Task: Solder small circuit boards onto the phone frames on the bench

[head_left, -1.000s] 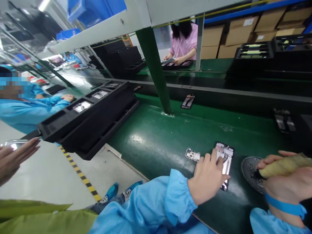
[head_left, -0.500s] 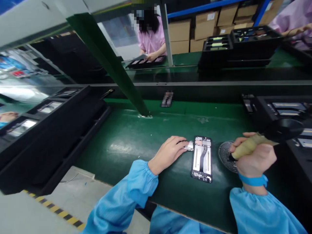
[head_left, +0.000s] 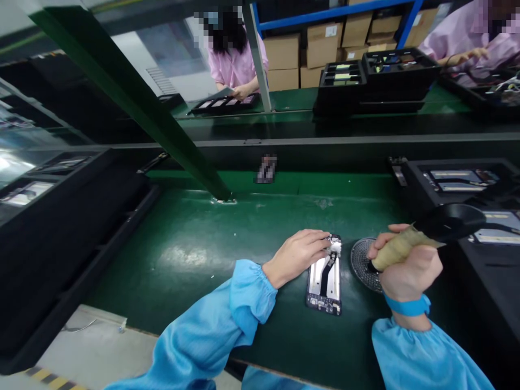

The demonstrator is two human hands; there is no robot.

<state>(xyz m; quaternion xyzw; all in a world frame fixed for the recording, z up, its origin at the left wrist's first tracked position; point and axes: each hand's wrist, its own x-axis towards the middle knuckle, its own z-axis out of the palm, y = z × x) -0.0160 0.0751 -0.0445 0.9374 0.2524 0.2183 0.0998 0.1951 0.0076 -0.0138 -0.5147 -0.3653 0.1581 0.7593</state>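
The opened smartphone assembly, a black rectangular frame with a silver interior and a black ribbon cable (head_left: pixel 325 279), lies flat on the green-topped table (head_left: pixel 260 222), in front of the operator and between the two hands. A small silver metal plate (head_left: pixel 334 248) is located at its far end.

The left hand (head_left: pixel 298 254), in a light-blue elasticated sleeve (head_left: pixel 207 319), reaches over the far left corner of the assembly, fingers bent at the plate. The fingertips are partly hidden; whether the left grip is clamped on the plate or only rests against it cannot be told.

The right hand (head_left: pixel 412 271), with a blue band (head_left: pixel 406 306) at the wrist, has its grip clamped around a black hand tool with a yellow-wrapped handle (head_left: pixel 400 249). The tool is tilted, lower end over a dark round dish with a grid-patterned surface (head_left: pixel 359 265); contact cannot be determined. The dish stands just beside the assembly, on its right.

A black rectangular tray (head_left: pixel 493 260) at far right carries further phone assemblies (head_left: pixel 457 180).
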